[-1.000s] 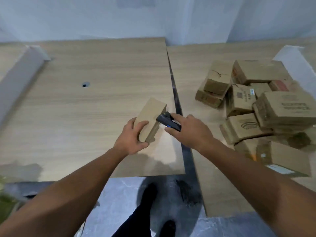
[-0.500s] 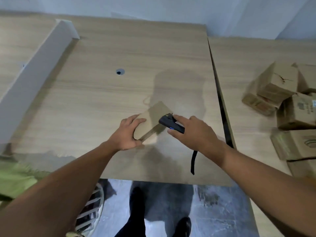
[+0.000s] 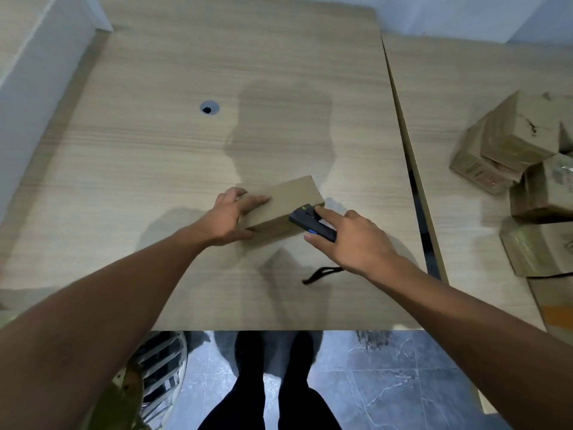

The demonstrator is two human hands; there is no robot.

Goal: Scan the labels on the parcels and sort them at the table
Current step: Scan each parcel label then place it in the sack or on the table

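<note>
A small plain cardboard parcel (image 3: pixel 286 200) lies on the left wooden table (image 3: pixel 217 150). My left hand (image 3: pixel 231 217) grips its left end, fingers over the top and thumb on the near side. My right hand (image 3: pixel 350 240) holds a black handheld scanner (image 3: pixel 310 221) with a blue button, its nose against the parcel's near right corner. A black wrist strap (image 3: pixel 321 273) trails from the scanner onto the table. No label shows on the parcel's visible faces.
A heap of several brown parcels (image 3: pixel 524 169) covers the right table (image 3: pixel 449 119), across a narrow gap (image 3: pixel 415 193). A white divider (image 3: pixel 34 63) stands at the far left. A cable hole (image 3: pixel 209 107) marks the left table. My feet (image 3: pixel 273 383) are on grey floor below.
The parcel has been laid flatter and further onto the left table. My view has swung left, so the parcel heap has slid toward the right edge. The scanner stays at the parcel's corner.
</note>
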